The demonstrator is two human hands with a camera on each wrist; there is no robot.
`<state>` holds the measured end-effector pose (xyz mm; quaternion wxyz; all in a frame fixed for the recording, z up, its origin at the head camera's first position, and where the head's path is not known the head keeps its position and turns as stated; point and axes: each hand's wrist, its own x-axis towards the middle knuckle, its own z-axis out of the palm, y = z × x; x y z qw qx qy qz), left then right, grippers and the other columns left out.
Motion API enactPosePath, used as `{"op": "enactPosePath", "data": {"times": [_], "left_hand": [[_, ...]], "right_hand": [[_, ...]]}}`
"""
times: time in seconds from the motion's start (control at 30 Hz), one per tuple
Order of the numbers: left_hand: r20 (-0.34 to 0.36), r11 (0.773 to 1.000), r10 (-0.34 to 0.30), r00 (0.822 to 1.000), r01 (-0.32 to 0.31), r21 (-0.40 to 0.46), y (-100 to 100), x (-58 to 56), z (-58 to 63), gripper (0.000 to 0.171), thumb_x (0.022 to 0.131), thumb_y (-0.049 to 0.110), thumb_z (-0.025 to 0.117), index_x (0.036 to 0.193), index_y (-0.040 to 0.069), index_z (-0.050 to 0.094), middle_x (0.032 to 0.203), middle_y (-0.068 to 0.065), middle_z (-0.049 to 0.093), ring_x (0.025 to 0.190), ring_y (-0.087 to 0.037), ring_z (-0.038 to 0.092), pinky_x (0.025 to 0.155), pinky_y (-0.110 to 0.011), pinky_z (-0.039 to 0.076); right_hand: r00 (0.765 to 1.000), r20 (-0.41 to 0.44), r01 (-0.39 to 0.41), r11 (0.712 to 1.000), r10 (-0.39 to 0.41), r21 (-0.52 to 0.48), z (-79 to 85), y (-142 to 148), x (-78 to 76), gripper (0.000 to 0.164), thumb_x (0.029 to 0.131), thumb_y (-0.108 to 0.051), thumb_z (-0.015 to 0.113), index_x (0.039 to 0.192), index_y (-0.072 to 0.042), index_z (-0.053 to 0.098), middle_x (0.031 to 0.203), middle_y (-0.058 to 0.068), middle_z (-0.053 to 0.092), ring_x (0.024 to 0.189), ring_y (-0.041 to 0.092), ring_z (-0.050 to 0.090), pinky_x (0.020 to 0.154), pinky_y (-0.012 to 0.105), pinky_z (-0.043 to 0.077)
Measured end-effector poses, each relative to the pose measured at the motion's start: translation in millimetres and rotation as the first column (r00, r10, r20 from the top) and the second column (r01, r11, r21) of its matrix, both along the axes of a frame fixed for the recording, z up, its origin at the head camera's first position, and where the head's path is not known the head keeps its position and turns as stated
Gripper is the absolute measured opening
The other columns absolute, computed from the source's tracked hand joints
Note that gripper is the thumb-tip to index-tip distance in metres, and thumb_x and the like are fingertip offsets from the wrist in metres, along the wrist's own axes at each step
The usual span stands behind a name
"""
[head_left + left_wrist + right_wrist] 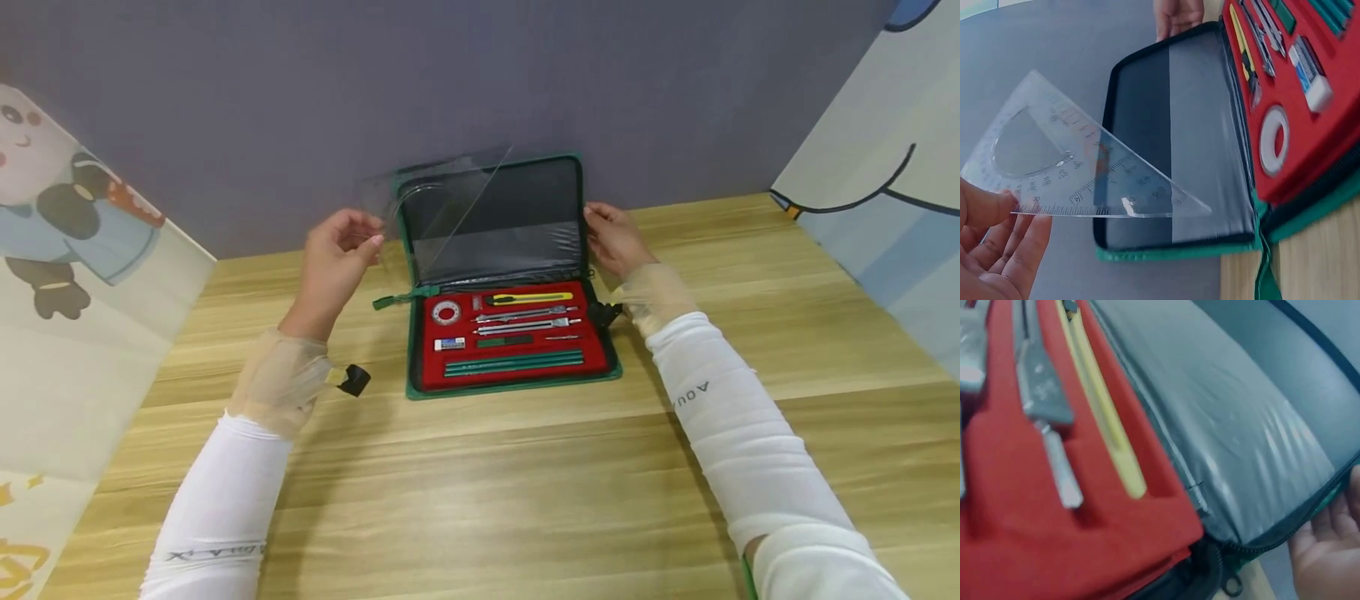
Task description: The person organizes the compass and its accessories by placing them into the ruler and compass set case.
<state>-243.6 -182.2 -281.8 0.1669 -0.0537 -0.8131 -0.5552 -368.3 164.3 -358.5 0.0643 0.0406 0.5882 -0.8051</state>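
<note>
My left hand (341,262) pinches a clear plastic set square (1104,190) by its edge, thumb on one side and fingers on the other. The set square is held up in front of the raised lid (495,204) of a green zip case, overlapping its left part in the head view. On the lid's right edge, my right hand (617,237) grips the border, with fingers (1322,528) behind it. A see-through pocket (1210,419) covers the lid's lower part. The case's red tray (540,357) lies flat, facing me.
Seated in the tray are a yellow utility knife (532,297), metal compasses (525,327), a white ring (446,312), an eraser (450,343) and green pencils (513,364). A green zip pull (386,302) sticks out left. Behind the wooden table (480,483) stands a grey wall (480,75).
</note>
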Motion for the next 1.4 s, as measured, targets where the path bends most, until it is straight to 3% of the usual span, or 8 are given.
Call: {"op": "enactPosePath", "data": {"times": [0.13,0.27,0.4,0.5,0.67,0.83,1.23,1.4], "left_hand": [[-0.044,1.000,0.005,0.999,-0.003,0.029,12,-10.0,2.4,0.012,0.089,-0.004,0.058,0.100,0.000,0.057,0.090,-0.003,0.059,0.076,-0.013,0.059,0.066,-0.021,0.050],[-0.133,1.000,0.008,0.991,-0.005,0.023,20,-20.2,1.3,0.012,0.090,-0.006,0.055,0.101,-0.002,0.053,0.091,-0.006,0.057,0.078,-0.016,0.058,0.069,-0.025,0.051],[-0.238,0.999,0.033,0.971,-0.027,0.028,26,-31.5,-2.7,0.008,0.091,-0.005,0.053,0.098,-0.001,0.051,0.090,-0.004,0.055,0.079,-0.013,0.057,0.072,-0.026,0.050],[-0.270,0.995,0.058,0.961,-0.035,0.093,30,-40.8,-5.0,0.008,0.091,-0.005,0.053,0.095,0.002,0.051,0.088,-0.001,0.054,0.081,-0.013,0.057,0.074,-0.026,0.050],[-0.263,0.983,0.084,0.961,-0.036,0.182,37,-52.3,-7.8,0.013,0.090,-0.006,0.054,0.092,0.006,0.051,0.088,0.001,0.054,0.082,-0.014,0.057,0.077,-0.026,0.050],[-0.246,0.978,0.094,0.965,-0.043,0.205,48,-43.0,-0.1,0.013,0.090,-0.008,0.053,0.089,0.004,0.050,0.086,0.001,0.052,0.082,-0.013,0.056,0.079,-0.027,0.050],[-0.208,0.961,0.072,0.975,-0.012,0.275,51,-41.2,2.0,0.015,0.091,-0.008,0.051,0.088,0.006,0.048,0.086,-0.001,0.051,0.083,-0.017,0.057,0.082,-0.029,0.052],[-0.199,0.964,0.057,0.978,-0.002,0.266,50,-51.9,-8.2,0.012,0.091,-0.005,0.054,0.090,0.007,0.050,0.087,-0.001,0.054,0.083,-0.015,0.058,0.081,-0.029,0.052]], "right_hand": [[0.999,-0.041,0.027,0.998,-0.029,-0.059,-0.6,-3,0.7,0.006,0.097,-0.010,0.049,0.098,-0.010,0.055,0.086,-0.003,0.056,0.075,0.006,0.053,0.062,0.017,0.044],[0.996,-0.088,0.016,0.991,-0.028,-0.134,-1.1,-3,3.2,0.008,0.096,-0.005,0.047,0.094,-0.006,0.055,0.081,-0.001,0.057,0.072,0.008,0.054,0.059,0.018,0.045],[0.991,-0.135,-0.005,0.991,-0.013,-0.133,-1.9,-4,3.8,0.011,0.097,-0.002,0.044,0.093,-0.004,0.054,0.080,0.000,0.058,0.072,0.008,0.054,0.059,0.018,0.045],[0.986,-0.164,0.005,0.994,-0.023,-0.110,-2.1,-5,2.6,0.010,0.097,-0.002,0.044,0.093,-0.004,0.052,0.080,-0.001,0.056,0.072,0.008,0.053,0.060,0.017,0.045],[0.979,-0.200,0.032,0.997,-0.047,-0.077,-1.5,-6,4.6,0.011,0.098,-0.002,0.043,0.092,-0.006,0.051,0.081,-0.002,0.053,0.072,0.007,0.050,0.059,0.016,0.042],[0.970,-0.233,0.057,0.998,-0.062,-0.029,-3.3,-7,8.7,0.017,0.097,-0.001,0.043,0.089,-0.011,0.054,0.081,-0.002,0.051,0.072,0.008,0.047,0.059,0.015,0.040],[0.960,-0.269,0.045,0.993,-0.073,-0.106,-4.8,-9,12.7,0.028,0.096,0.007,0.040,0.083,-0.013,0.056,0.083,-0.002,0.048,0.075,0.008,0.044,0.059,0.014,0.038],[0.959,-0.273,0.040,0.989,-0.077,-0.141,-6.0,-9,13.3,0.028,0.096,0.007,0.040,0.082,-0.012,0.055,0.081,-0.002,0.049,0.073,0.008,0.044,0.059,0.014,0.039]]}}
